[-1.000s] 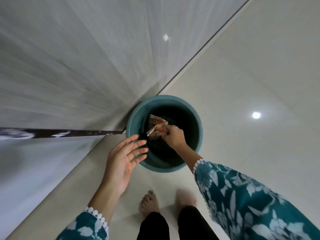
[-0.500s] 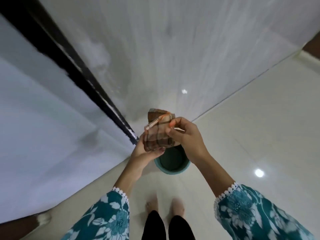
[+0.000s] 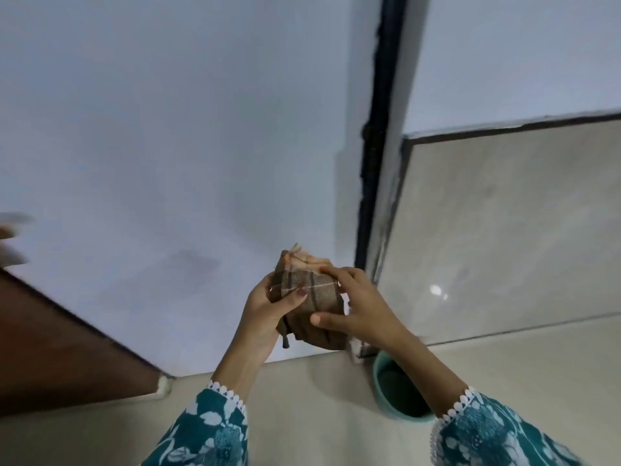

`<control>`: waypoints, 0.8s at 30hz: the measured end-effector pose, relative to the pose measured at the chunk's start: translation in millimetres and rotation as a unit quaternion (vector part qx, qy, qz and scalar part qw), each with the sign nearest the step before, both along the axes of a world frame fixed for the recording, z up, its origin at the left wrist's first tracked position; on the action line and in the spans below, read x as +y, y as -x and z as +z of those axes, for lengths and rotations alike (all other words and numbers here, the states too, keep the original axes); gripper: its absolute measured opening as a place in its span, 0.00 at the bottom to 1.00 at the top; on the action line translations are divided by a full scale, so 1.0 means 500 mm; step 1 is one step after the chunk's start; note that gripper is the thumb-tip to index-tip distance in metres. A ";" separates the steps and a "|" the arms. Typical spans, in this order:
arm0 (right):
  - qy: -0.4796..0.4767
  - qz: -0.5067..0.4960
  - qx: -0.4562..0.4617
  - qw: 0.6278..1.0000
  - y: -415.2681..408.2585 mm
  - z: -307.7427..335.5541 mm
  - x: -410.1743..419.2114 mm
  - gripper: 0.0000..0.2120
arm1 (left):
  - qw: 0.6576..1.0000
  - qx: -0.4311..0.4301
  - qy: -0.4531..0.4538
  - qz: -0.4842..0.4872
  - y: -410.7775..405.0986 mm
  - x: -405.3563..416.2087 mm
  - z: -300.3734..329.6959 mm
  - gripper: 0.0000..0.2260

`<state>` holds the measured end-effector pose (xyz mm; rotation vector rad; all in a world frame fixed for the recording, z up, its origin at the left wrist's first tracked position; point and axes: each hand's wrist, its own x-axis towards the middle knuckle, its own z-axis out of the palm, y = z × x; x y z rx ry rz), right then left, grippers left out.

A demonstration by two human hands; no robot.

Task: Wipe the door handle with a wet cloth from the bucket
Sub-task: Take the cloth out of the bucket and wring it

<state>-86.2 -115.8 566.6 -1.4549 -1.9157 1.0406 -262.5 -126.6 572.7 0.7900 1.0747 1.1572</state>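
Observation:
A folded brown checked cloth (image 3: 309, 294) is held in front of me, above the floor. My left hand (image 3: 268, 311) grips its left side with the thumb across the front. My right hand (image 3: 356, 307) clasps its right side and lower edge. A teal bucket (image 3: 381, 390) stands on the floor below my right forearm, partly hidden by it. At the left edge, a blurred pale shape (image 3: 11, 238) sits above a brown door (image 3: 50, 348); I cannot tell whether it is the handle.
A white wall (image 3: 184, 129) fills the view ahead. A dark vertical frame strip (image 3: 376, 163) runs down beside a glossy tiled wall panel (image 3: 504, 230) on the right. Pale floor tiles (image 3: 319, 408) lie below. Teal floral sleeves cover both forearms.
The cloth came up out of the bucket in my right hand, and my left hand joined it. My view swung up and left, bringing the brown door into sight.

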 end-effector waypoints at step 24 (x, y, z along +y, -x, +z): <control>-0.143 0.067 0.072 0.985 0.755 0.025 -0.080 0.35 | 0.993 0.062 -0.073 0.069 0.621 -0.163 0.024 0.12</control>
